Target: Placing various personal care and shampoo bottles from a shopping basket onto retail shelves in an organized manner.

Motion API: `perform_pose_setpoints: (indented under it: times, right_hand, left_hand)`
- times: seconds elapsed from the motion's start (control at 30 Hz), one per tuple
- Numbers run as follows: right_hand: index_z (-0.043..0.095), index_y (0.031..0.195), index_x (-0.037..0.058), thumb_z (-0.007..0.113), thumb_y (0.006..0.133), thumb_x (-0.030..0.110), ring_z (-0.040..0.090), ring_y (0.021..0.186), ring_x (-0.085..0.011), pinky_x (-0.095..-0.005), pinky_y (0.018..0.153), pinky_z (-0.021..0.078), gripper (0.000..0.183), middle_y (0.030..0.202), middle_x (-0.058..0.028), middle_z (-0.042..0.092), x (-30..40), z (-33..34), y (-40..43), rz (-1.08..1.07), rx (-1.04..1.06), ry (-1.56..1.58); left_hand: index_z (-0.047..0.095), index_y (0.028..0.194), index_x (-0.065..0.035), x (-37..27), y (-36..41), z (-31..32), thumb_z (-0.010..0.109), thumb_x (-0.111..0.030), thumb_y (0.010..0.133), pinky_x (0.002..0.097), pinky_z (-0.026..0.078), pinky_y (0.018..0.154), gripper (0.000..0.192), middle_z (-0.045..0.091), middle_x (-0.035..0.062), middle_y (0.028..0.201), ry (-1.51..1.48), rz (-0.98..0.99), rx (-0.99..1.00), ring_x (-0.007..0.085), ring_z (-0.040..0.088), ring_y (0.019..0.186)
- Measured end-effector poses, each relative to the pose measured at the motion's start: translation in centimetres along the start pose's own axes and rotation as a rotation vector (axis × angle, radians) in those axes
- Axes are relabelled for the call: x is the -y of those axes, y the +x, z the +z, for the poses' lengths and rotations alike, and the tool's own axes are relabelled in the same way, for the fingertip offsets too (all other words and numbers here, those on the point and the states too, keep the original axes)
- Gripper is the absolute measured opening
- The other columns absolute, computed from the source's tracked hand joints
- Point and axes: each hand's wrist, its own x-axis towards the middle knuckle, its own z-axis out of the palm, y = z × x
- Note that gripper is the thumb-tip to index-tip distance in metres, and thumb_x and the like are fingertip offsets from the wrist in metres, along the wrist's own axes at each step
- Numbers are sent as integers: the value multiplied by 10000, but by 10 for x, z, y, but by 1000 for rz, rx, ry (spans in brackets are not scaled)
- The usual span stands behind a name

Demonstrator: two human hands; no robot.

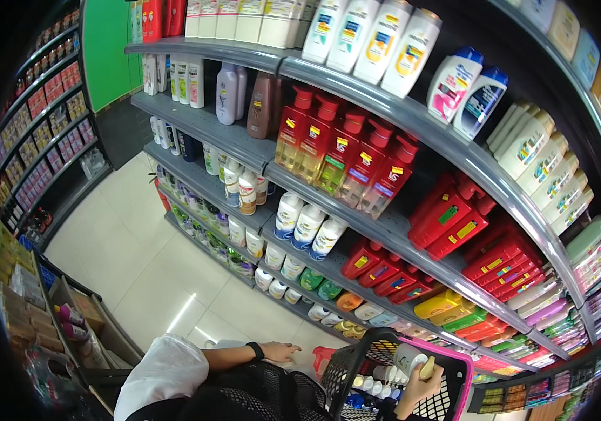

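Note:
My right hand [420,387] is at the lower right, closed around the pale cap end of a white bottle [408,360] above a black plastic shopping basket with a pink rim [468,379]. Inside the basket lie several bottles [377,387] with white and blue caps. My left hand [279,351], with a black wristband, is left of the basket, palm down with fingers extended and apart; nothing shows in it. A red plastic object [322,359] lies just to its right.
Grey store shelves [363,94] curve across the view with shampoo bottles, including red pump bottles [338,152] and white-and-blue pump bottles [308,227]. Cardboard boxes [87,316] with goods stand at the lower left. Tiled floor [148,263] lies between them. Another stocked shelf [43,131] is at the far left.

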Motion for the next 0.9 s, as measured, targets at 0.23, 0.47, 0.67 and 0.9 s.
perform_pose_setpoints:
  times: [0.23, 0.47, 0.67, 0.9]
  right_hand:
    - [595, 737, 17, 731, 554, 266, 530, 570, -264, -355, 584, 400, 338, 648, -100, 574, 114, -9, 3, -5, 259, 276]
    - [626, 764, 6, 703, 616, 496, 577, 669, -188, -306, 681, 436, 518, 719, -78, 617, 280, 58, -18, 54, 469, 964]
    - [598, 870, -33, 574, 831, 269, 504, 686, -83, -216, 603, 394, 305, 801, -41, 586, 417, 115, -58, 335, 847, 1326]
    - [593, 978, 33, 445, 940, 438, 581, 807, -141, -280, 741, 474, 432, 907, -63, 613, 497, 152, -136, 926, 1101, 1646]
  left_hand:
    - [340, 1350, -80, -26, -80, -70, 578, -360, 865, 386, 428, 937, 608, 479, 171, 1265, -321, 238, -349, 300, 515, 1128]
    - [452, 1272, -37, -64, -212, -131, 700, -344, 780, 359, 459, 880, 632, 593, 162, 1155, -610, 376, -397, 279, 595, 1021]
    - [535, 1182, -6, -25, -327, -112, 735, -309, 743, 325, 504, 777, 569, 667, 160, 969, -584, 170, -828, 265, 660, 862]
    - [559, 1139, 30, -10, -416, -91, 708, -304, 769, 314, 495, 764, 521, 665, 175, 960, -689, -110, -983, 227, 655, 848]
